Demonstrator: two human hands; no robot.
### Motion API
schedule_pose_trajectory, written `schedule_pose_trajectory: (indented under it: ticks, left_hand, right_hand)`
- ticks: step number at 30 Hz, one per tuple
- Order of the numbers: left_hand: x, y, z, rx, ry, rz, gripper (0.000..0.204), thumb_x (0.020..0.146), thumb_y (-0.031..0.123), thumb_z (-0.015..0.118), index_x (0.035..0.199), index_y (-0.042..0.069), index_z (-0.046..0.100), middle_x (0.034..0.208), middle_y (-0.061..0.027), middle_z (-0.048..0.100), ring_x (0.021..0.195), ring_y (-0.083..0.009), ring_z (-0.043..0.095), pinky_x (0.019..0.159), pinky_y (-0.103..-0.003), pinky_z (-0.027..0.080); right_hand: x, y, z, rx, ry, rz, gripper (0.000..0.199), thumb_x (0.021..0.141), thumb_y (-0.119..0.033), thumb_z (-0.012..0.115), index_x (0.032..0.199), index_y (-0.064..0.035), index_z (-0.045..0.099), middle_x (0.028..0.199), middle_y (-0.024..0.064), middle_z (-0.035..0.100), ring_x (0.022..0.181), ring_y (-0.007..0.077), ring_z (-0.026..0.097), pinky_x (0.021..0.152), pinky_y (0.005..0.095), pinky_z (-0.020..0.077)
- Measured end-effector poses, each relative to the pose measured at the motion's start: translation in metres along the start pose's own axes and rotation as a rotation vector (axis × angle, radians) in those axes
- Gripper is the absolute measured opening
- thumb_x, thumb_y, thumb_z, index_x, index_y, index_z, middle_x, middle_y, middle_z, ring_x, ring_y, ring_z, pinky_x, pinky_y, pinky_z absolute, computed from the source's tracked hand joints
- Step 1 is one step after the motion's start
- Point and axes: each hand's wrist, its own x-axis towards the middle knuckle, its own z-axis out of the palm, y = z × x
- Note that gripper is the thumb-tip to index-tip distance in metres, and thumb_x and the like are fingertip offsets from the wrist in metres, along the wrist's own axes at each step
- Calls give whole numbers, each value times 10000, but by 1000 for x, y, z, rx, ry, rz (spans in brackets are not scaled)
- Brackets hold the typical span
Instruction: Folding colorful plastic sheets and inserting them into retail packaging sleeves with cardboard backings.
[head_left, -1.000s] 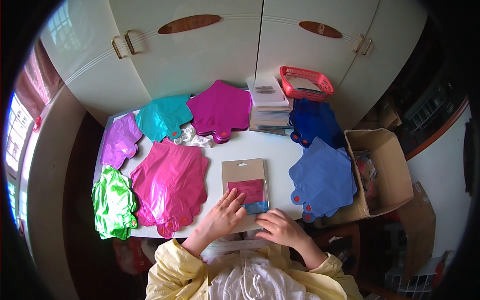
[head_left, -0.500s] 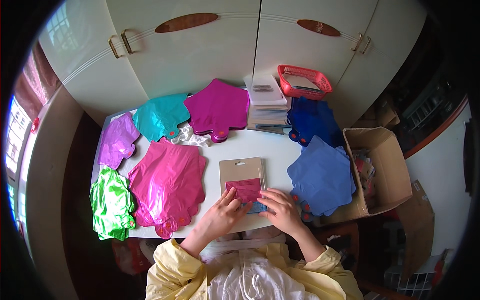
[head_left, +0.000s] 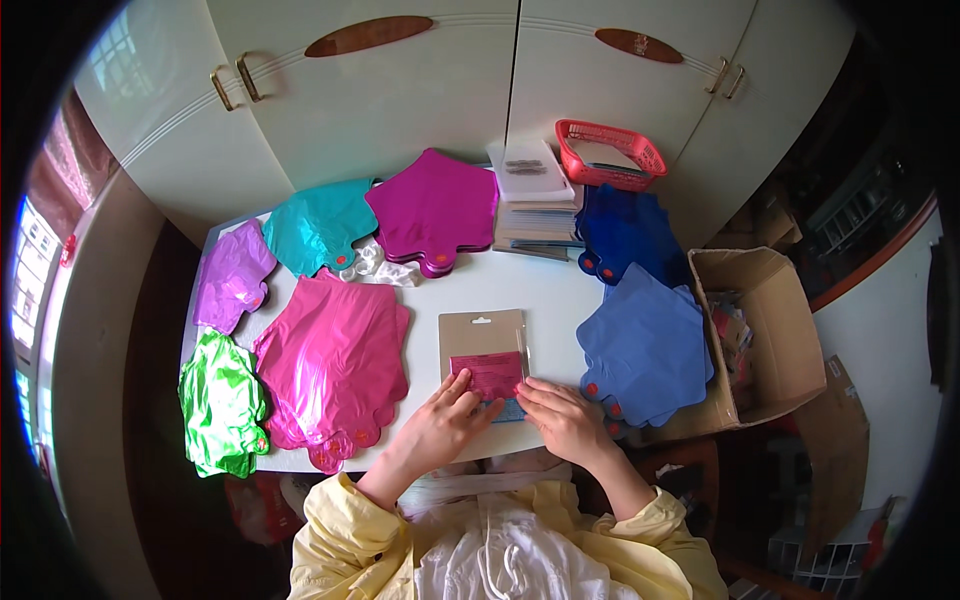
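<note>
A brown card with a hang hole (head_left: 481,330) lies flat near the table's front edge, in what looks like a clear plastic sleeve. Over its lower half sits a flat magenta rectangle (head_left: 487,376), perhaps folded foil, with a blue strip (head_left: 511,411) showing below. My left hand (head_left: 447,424) has its fingertips on the magenta rectangle's left side and its thumb at the lower edge, fingers bent. My right hand (head_left: 565,418) pinches around the rectangle's lower right corner and the sleeve edge, its fingers pressed together. What lies under my fingertips is hidden.
Flat foil balloons surround the card: pink (head_left: 335,360), green (head_left: 222,405), lilac (head_left: 232,275), teal (head_left: 318,225), purple (head_left: 435,205), dark blue (head_left: 632,235), light blue (head_left: 645,345). Behind are stacked cards (head_left: 537,222) and a red basket (head_left: 625,178). An open cardboard box (head_left: 775,370) stands right.
My right hand's fingers have drawn closer together at the corner of the magenta rectangle. My left hand stays almost in place. The whole view has shifted slightly.
</note>
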Motion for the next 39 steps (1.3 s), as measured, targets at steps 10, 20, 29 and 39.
schedule_pose_trajectory:
  ticks: [10,20,29,39]
  left_hand:
    - [5,39,-1,-41,53,-32,198,735,108,622,928,74,646,885,-24,571,790,-203,548,676,-338,437]
    - [18,79,29,-112,69,-299,77,787,127,575,811,74,526,828,-73,521,758,-219,536,647,-342,423]
    - [26,79,35,-103,65,-306,58,821,118,553,821,66,528,780,-72,496,750,-234,513,644,-351,419]
    - [-1,69,9,-484,220,-294,162,758,28,621,879,61,518,840,-86,507,835,-280,502,767,-401,374]
  right_hand:
    - [0,4,1,102,-17,4,278,747,37,609,1015,10,675,1101,112,665,1128,244,594,982,359,470]
    - [-8,5,-1,115,-89,29,349,800,15,539,1134,1,638,1213,125,619,1195,256,550,1036,380,421]
    - [-8,-1,-8,76,-122,34,362,829,-24,542,1184,-14,617,1251,131,598,1219,270,531,1049,410,397]
    - [-9,-7,-18,26,-271,14,523,745,-54,597,1266,-28,561,1356,116,522,1284,262,470,1078,431,364]
